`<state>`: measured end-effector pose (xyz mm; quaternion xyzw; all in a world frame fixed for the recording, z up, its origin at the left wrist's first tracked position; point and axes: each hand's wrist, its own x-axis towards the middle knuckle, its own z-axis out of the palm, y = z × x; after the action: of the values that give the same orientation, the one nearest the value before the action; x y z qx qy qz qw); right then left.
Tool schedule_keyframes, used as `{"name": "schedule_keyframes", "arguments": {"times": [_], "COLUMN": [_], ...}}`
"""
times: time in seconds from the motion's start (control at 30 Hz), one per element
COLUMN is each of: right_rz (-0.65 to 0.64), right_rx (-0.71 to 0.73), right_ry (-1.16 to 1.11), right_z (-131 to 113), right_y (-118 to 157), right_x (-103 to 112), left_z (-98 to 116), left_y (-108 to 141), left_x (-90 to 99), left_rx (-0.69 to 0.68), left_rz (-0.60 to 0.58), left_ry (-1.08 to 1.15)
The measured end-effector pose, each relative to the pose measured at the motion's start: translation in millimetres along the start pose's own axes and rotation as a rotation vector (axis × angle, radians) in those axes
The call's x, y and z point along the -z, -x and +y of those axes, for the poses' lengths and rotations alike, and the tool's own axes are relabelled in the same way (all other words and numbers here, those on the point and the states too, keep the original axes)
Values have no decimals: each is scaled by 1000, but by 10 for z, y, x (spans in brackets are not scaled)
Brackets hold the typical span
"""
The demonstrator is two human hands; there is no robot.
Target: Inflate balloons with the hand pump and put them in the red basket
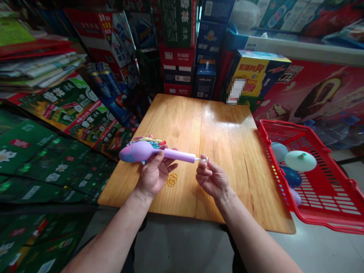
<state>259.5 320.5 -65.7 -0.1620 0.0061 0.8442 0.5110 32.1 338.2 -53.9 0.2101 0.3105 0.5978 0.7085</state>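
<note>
Bare forearms rise from the bottom of the view — the left forearm (106, 239) and the right forearm (256, 239) — and reach out over a wooden surface (250, 189) of pale planks. The left hand (153, 178) hovers above the wood, its fingers (167, 165) curled closed around a lilac hand pump (179, 154), with the thumb lying over the top. A mottled pink-and-blue balloon (136, 151) bulges from the pump's left end, just beyond that hand. Behind it sits a small tangle of yellow, teal and pink, too small to tell what it is.

The right hand (212, 178) is held apart from the left, its fingers (203, 160) pinched together on a thin white rod (200, 159) at the pump's right end. A loop of orange rubber bands (171, 180) lies on the wood just between the two hands.

Off to the right, a red plastic basket (284, 129) sits tilted against the surface's edge, holding a knotted pale green balloon (300, 160), a pale blue balloon (279, 151), a dark blue balloon (292, 176) and a lilac balloon (295, 196). Stacked printed cartons (178, 68) and a yellow box (253, 72) rise beyond the far edge, with green cartons (57, 102) piled along the left.
</note>
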Motion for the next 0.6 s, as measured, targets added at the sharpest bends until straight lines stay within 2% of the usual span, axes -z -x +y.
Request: {"name": "schedule_keyframes", "arguments": {"times": [0.07,0.2,0.33,0.47,0.53,0.6], "right_rz": [26,55,38,-22,-25,-4], "right_rx": [-37,-46,-49,60,81,40], "right_ry": [2,-9,25,10,4,19], "right_z": [79,160,88,-65,-81,-37], "right_y": [-22,-39,-7,33,32,16], "right_x": [8,18,7,-25,-30,-22], "left_z": [-85,-144,-32,127,129,58], "left_y": [47,51,-35,-97,-82,-38], "left_x": [-27,-38,11,66,66,42], "left_rx": [39,31,3,-92,-103,-56], "left_rz": [-10,10,52,66,52,30], "left_ry": [1,22,33,29,20,13]}}
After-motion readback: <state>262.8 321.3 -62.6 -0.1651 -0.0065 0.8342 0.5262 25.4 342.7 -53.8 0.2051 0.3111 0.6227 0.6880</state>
